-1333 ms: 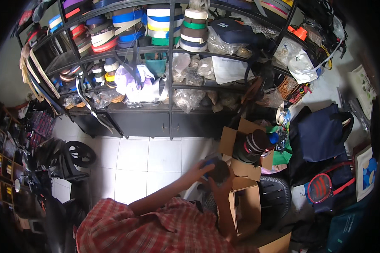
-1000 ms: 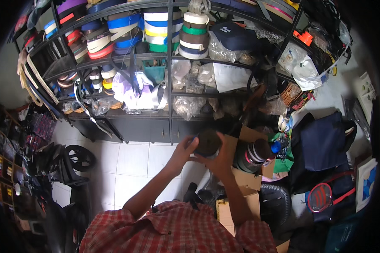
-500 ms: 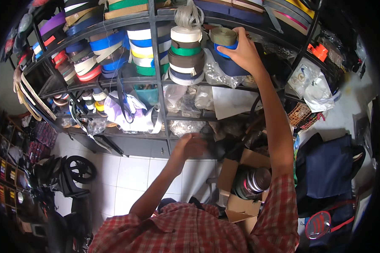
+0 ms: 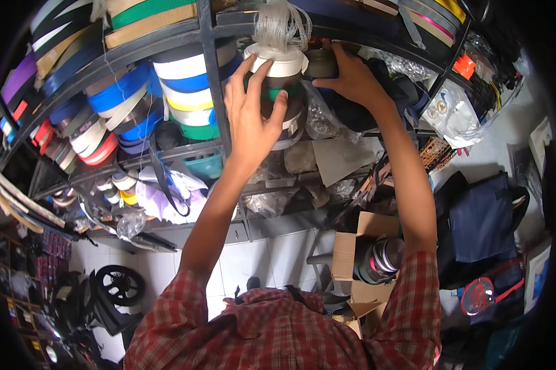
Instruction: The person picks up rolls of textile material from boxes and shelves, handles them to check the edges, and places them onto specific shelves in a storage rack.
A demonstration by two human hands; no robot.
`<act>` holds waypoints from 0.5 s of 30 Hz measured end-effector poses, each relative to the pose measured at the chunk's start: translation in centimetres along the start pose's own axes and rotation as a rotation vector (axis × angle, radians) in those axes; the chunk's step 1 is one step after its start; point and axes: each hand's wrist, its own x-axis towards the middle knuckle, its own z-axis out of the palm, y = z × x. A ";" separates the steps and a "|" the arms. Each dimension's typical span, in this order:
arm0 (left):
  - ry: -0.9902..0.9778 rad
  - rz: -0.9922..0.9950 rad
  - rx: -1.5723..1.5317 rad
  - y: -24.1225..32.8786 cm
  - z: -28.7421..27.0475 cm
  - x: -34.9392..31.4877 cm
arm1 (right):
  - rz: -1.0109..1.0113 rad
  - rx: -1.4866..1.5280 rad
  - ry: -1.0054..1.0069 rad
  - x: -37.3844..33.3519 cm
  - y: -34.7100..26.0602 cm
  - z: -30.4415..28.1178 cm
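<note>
My left hand (image 4: 253, 117) reaches up to a stack of webbing rolls, its fingers spread. The fingertips are at the white webbing roll (image 4: 277, 61) on top, the thumb beside the green roll (image 4: 283, 92) lower down. A bundle of pale grey cord (image 4: 283, 26) rests on that stack. To its right, my right hand (image 4: 355, 77) curls round an olive webbing roll (image 4: 321, 63), thumb at the front and fingers on the far side. Part of this roll is hidden by the hand. Below it hangs a clear plastic bag (image 4: 328, 117).
Dark shelving (image 4: 211, 80) holds several more webbing stacks at left, including a blue roll (image 4: 195, 82). An open cardboard box (image 4: 344, 256) with rolls inside stands below my right arm. A navy bag (image 4: 481, 213) is at right; a black wheel (image 4: 119, 285) is at lower left.
My left hand has risen from low in front of the shelf to the white-topped stack. My right hand stays at the olive roll; the blue roll under it no longer shows. The view has shifted.
</note>
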 end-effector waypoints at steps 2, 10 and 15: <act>-0.051 -0.066 -0.259 -1.3 0.8 0.4 | -0.030 -0.019 0.071 -0.5 -0.9 -0.7; -0.068 -0.025 -0.282 -1.8 0.5 -0.3 | -0.065 -0.045 0.248 -2.6 -2.2 -1.1; -0.022 -0.032 -0.308 0.0 1.1 -2.9 | 0.040 0.025 0.270 -7.3 -5.2 -3.9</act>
